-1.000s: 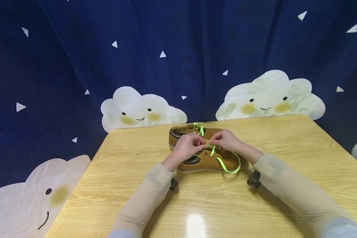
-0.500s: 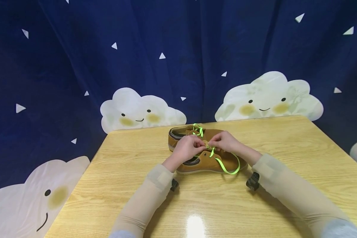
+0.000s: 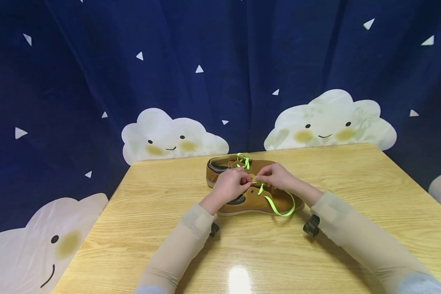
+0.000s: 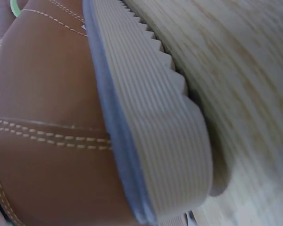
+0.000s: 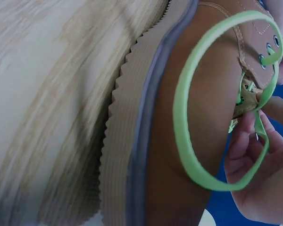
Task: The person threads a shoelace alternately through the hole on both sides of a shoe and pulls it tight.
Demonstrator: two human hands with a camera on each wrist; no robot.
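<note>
A brown leather shoe [image 3: 257, 203] lies nearest me, toe to the right, with a neon-green shoelace [image 3: 275, 210] through some of its eyelets. Over its tongue, the left hand [image 3: 229, 184] pinches a short bit of green lace. Close beside it, the right hand [image 3: 277, 177] pinches at the lacing with thumb and fingertips. From the right wrist, the lace makes a wide loop [image 5: 181, 103] over the toe, and the right hand [image 5: 262, 165] is by the tongue. Mostly the shoe's heel side [image 4: 47, 80] and ribbed sole [image 4: 155, 146] fill the left wrist view.
A matching brown shoe [image 3: 212, 178] stands just behind, its green lace [image 3: 245, 161] tied in a bow. Both rest on a light wooden table [image 3: 161, 204]. Behind the table hangs a dark blue curtain [image 3: 191, 36] with clouds. Each wrist wears a small black camera [image 3: 311, 226].
Both hands stay at the tongue of the near shoe with only slight finger movement. A short piece of lace shows more plainly at the left fingertips. The head view has shifted slightly.
</note>
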